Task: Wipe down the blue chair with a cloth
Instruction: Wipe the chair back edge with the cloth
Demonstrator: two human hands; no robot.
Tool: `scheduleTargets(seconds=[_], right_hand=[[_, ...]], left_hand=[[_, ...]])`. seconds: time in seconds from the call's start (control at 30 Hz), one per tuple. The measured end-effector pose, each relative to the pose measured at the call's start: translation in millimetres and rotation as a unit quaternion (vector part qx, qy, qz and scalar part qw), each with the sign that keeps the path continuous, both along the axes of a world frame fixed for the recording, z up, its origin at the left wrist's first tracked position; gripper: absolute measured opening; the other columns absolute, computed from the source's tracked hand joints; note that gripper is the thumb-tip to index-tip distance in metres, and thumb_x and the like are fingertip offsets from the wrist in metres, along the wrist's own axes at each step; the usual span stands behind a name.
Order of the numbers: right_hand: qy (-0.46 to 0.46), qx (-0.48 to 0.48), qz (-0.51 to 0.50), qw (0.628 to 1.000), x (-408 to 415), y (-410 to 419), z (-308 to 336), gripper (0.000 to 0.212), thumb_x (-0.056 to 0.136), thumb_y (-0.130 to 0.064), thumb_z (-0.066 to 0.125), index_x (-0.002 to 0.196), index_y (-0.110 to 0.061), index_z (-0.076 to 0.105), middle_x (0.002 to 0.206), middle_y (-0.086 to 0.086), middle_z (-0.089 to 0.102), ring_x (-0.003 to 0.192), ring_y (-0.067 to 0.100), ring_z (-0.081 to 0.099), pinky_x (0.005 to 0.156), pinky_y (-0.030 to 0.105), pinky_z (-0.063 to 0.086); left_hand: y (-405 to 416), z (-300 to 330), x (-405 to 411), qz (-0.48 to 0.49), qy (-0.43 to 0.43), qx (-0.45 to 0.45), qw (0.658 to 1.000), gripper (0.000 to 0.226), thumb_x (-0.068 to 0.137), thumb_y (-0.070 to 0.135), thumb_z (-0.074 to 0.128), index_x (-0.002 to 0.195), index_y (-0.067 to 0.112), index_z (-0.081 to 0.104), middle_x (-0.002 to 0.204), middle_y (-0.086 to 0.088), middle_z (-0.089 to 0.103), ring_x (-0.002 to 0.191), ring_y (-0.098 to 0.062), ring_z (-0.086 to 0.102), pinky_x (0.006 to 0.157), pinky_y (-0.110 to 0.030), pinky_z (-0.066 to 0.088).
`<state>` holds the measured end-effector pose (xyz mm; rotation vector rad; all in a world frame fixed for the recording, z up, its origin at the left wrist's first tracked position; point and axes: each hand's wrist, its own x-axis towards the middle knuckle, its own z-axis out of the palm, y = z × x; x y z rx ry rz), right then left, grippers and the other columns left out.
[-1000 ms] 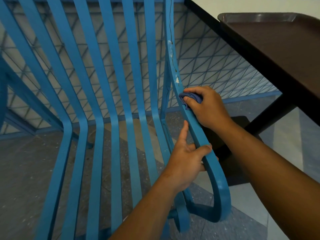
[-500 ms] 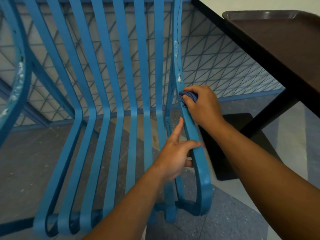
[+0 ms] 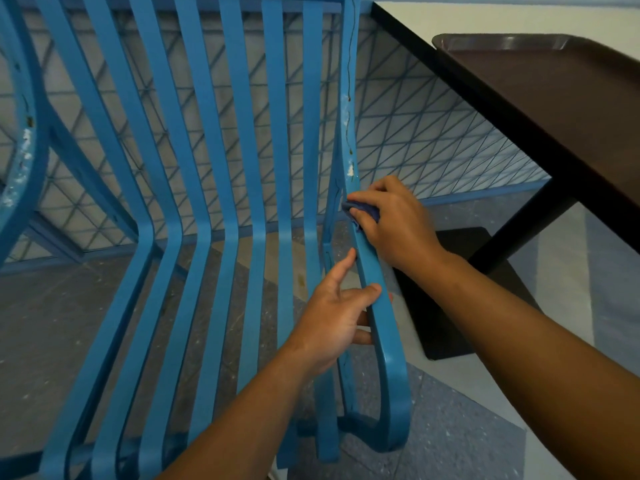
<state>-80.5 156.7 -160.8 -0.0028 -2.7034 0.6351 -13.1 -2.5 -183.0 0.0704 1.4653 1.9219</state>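
Left hand [image 3: 337, 313]: nearest item; thumb laid over the top of the right edge rail, lower fingers curled beneath it, index finger straight along the rail's inner side

Blue chair [image 3: 249, 216]: slatted metal, fills the left and centre of the view; right edge rail chipped white above the hands

Right hand [image 3: 393, 221]: further up the same rail, fingers curled round a bunched cloth [image 3: 363, 210], dark blue, pressing it to the rail where seat bends into back

Table [image 3: 485, 112]: dark-edged, right of the chair, bearing a brown tray [image 3: 554, 84]

Blue mesh fence [image 3: 433, 140]: behind the chair
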Motion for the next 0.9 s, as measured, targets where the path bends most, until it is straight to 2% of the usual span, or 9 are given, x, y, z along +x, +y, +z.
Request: scheduleTargets(seconds=[0.13,0.27,0.37,0.47,0.63,0.77,0.9], right_hand=[[0.01,-0.015,0.013,1.0,-21,15,-1,0.029,0.097,-0.03,0.065,0.125,-0.024,0.071,0.105,-0.006,0.05,0.1,0.017,0.057,0.078,0.027,0.04],[-0.002,-0.019,-0.091,0.996,-36,31,16,0.027,0.1,-0.033,0.06,0.124,-0.026,0.071,0.112,0.004,0.055,0.105,0.02,0.057,0.08,0.029,0.038],[0.028,-0.016,-0.024,0.999,-24,18,21,0.027,0.098,-0.036,0.062,0.122,-0.028,0.071,0.109,-0.003,0.051,0.1,0.011,0.051,0.08,0.026,0.037],[0.02,0.043,0.06,0.997,-18,3,5,0.026,0.095,-0.036,0.066,0.119,-0.028,0.073,0.11,-0.001,0.054,0.102,0.016,0.054,0.079,0.033,0.046],[0.026,-0.028,-0.028,0.999,-52,20,-1,0.03,0.098,-0.034,0.062,0.126,-0.026,0.07,0.107,-0.004,0.049,0.104,0.017,0.056,0.078,0.025,0.037],[0.035,-0.051,-0.121,0.991,-59,39,9,0.029,0.099,-0.033,0.061,0.126,-0.025,0.07,0.119,0.004,0.054,0.11,0.019,0.056,0.082,0.023,0.034],[0.059,-0.036,-0.002,0.998,-39,15,8,0.029,0.097,-0.036,0.065,0.123,-0.027,0.071,0.111,-0.006,0.051,0.099,0.005,0.051,0.078,0.014,0.036]], left_hand=[[1,-5,-4,0.016,0.021,-0.011,1.0,0.074,0.098,0.017,0.064,0.158,0.035,0.024,0.1,-0.008,0.077,0.093,-0.026,0.075,0.076,-0.045,0.062],[-1,-7,-10,0.026,0.03,-0.02,0.999,0.072,0.095,0.014,0.068,0.155,0.032,0.032,0.105,-0.013,0.074,0.095,-0.024,0.075,0.077,-0.046,0.063],[0,-8,-17,0.062,0.049,-0.035,0.996,0.056,0.094,0.016,0.069,0.145,0.027,0.048,0.107,-0.013,0.071,0.095,-0.02,0.075,0.074,-0.041,0.063],[0,-8,-24,0.089,0.074,-0.059,0.992,0.039,0.092,0.02,0.072,0.129,0.027,0.061,0.106,-0.011,0.07,0.094,-0.023,0.074,0.072,-0.039,0.063],[2,-7,-29,0.085,0.103,-0.067,0.989,0.045,0.092,0.018,0.072,0.133,0.028,0.056,0.1,-0.009,0.072,0.09,-0.016,0.074,0.068,-0.032,0.062],[2,-7,-33,0.086,0.112,-0.062,0.988,0.047,0.092,0.017,0.072,0.135,0.027,0.056,0.1,-0.01,0.072,0.09,-0.015,0.075,0.068,-0.032,0.062],[7,-8,-36,0.097,0.093,-0.051,0.99,0.048,0.091,0.015,0.073,0.134,0.028,0.056,0.102,-0.013,0.072,0.091,-0.018,0.075,0.071,-0.036,0.062]])
